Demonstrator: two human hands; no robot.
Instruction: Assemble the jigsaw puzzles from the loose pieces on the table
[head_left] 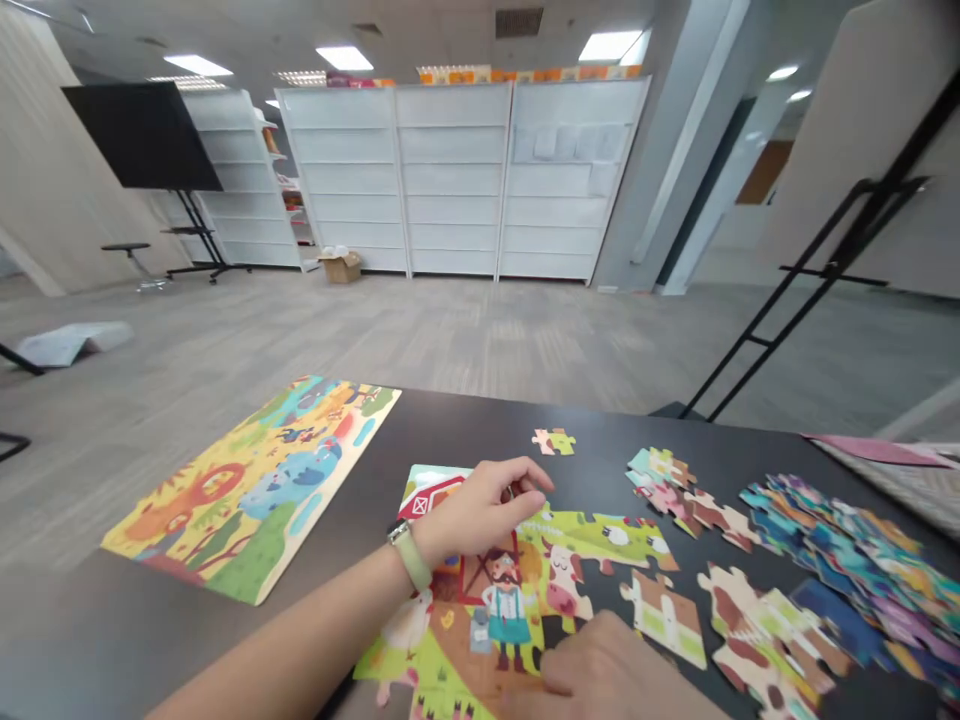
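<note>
A partly joined farm jigsaw puzzle point(450, 650) lies on the dark table, showing a red barn, a farmer and a cow. My left hand point(487, 510), with a watch on its wrist, is over the barn part, fingers loosely bent and nothing seen between them. At the bottom, my right hand point(607, 670) rests on the puzzle's lower right with a finger stretched out by a dark gap below the cow; its other fingers are partly hidden. Just right of it lies a loose brown-and-white piece point(667, 615). More cow-patterned pieces point(757, 630) are farther right.
A colourful animal picture board point(262, 480) lies at the table's left. A joined pair of pieces point(553, 441) is near the far edge. Loose pieces point(667, 480) and a pile of blue-purple pieces point(840, 550) are on the right. A black-legged stand point(795, 300) rises beyond the table.
</note>
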